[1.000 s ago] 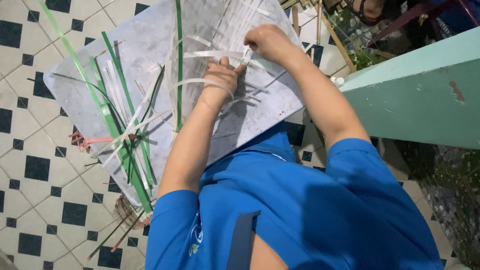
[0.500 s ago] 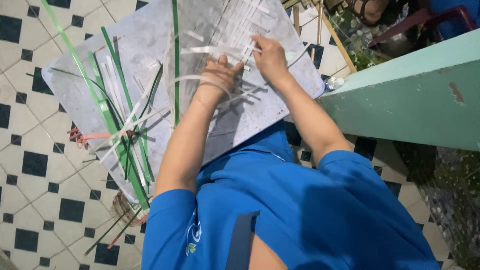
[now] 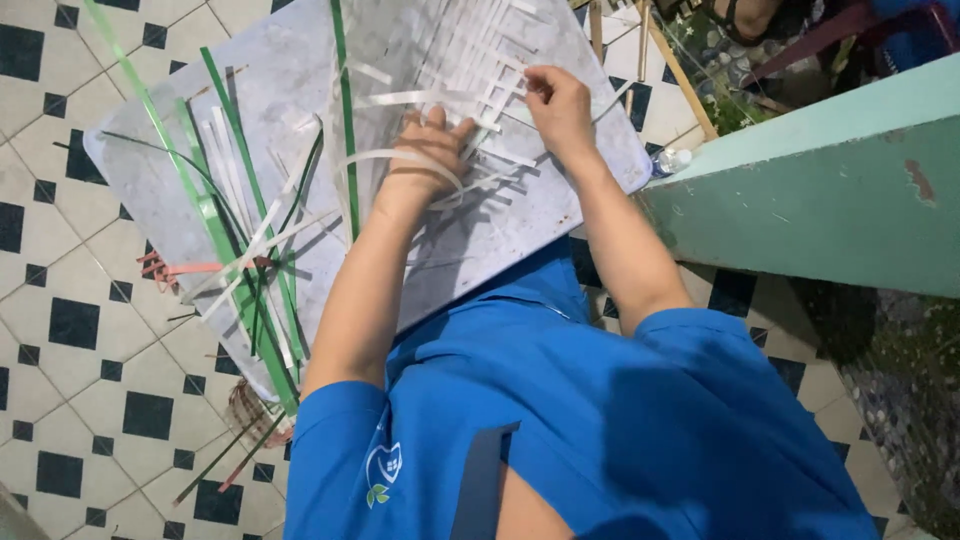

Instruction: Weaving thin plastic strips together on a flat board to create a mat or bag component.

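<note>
Two hands, left hand [image 3: 428, 150] and right hand [image 3: 560, 100], on one woven white-strip mat [image 3: 480, 60].

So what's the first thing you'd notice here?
Probably the two hands in the middle: the left hand presses flat on loose white strips, and the right hand pinches a strip of the woven white mat. Both lie on a grey board, with long green strips at its left.

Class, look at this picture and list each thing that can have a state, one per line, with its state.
left hand: pressed flat on the white strips, a strip looped over it.
right hand: fingers pinching a white strip.
woven white strips: partly interlaced, ends loose.
green strips: loose, lying unwoven.
grey board: lying flat on the tiled floor.
</note>
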